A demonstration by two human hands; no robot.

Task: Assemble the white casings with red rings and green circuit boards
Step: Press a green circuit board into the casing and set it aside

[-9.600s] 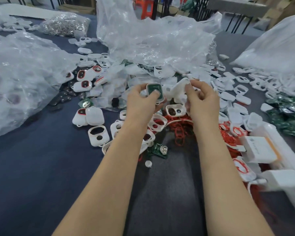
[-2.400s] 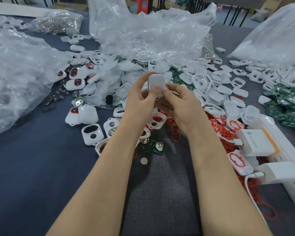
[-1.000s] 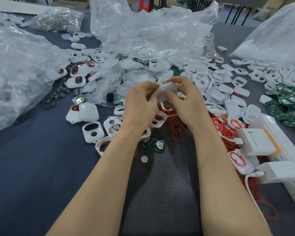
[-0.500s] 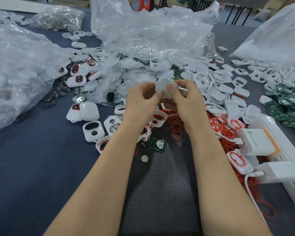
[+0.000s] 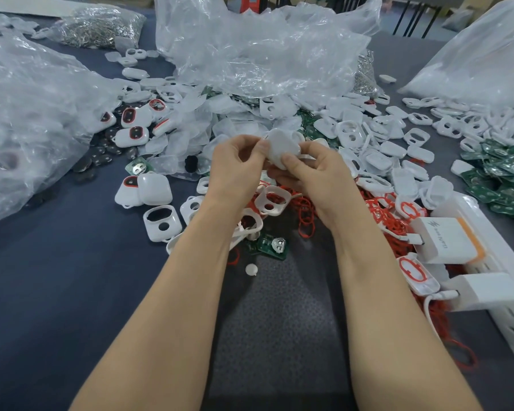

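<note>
Nearest us, a small white disc point(image 5: 251, 269) & a green board point(image 5: 273, 247) lie on the table point(image 5: 57, 292). Just past them, red rings point(image 5: 306, 215) are heaped under our wrists. L hand point(image 5: 235, 170) & R hand point(image 5: 318, 179) both pinch one white casing point(image 5: 282, 148), thumbs on its smooth back and fingers curled behind, held up off the pile. Beyond & to the R lie loose shells point(image 5: 398, 149). More boards point(image 5: 504, 173) sit far R, and clear bags point(image 5: 264, 54) at the back.
</note>
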